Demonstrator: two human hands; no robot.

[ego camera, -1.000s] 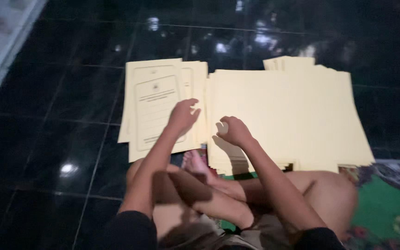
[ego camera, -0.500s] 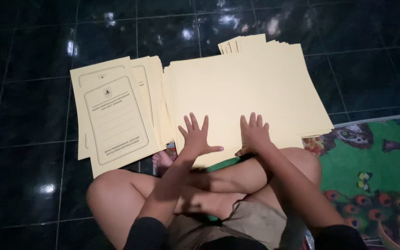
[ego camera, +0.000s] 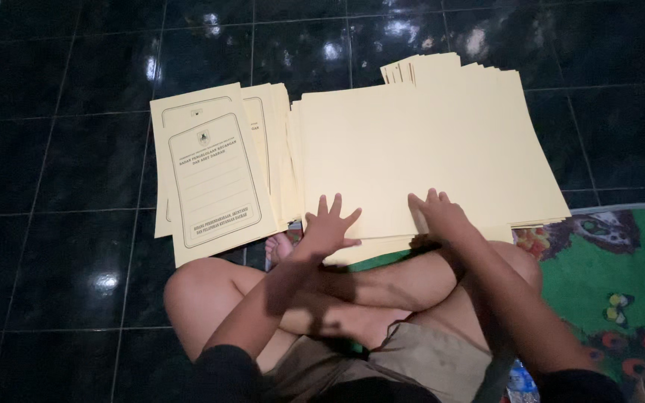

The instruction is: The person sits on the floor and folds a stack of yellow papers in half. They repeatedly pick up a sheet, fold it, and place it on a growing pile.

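A wide stack of blank cream-yellow folder sheets (ego camera: 419, 142) lies on the dark floor in front of my crossed legs. My left hand (ego camera: 328, 230) rests flat, fingers spread, on the near edge of the top sheet. My right hand (ego camera: 442, 215) lies palm down on the same near edge, a little to the right. To the left lies a smaller pile of folded cream folders (ego camera: 214, 175), the top one showing a printed framed cover. Neither hand grips anything.
The floor is glossy black tile (ego camera: 54, 186) with light reflections. A green patterned mat (ego camera: 614, 276) lies at the right under my leg. My bare knees (ego camera: 195, 291) sit just below the sheets.
My left hand has left the printed folder pile and now lies flat on the big blank stack. The right hand has opened out flat beside it. The view has shifted left.
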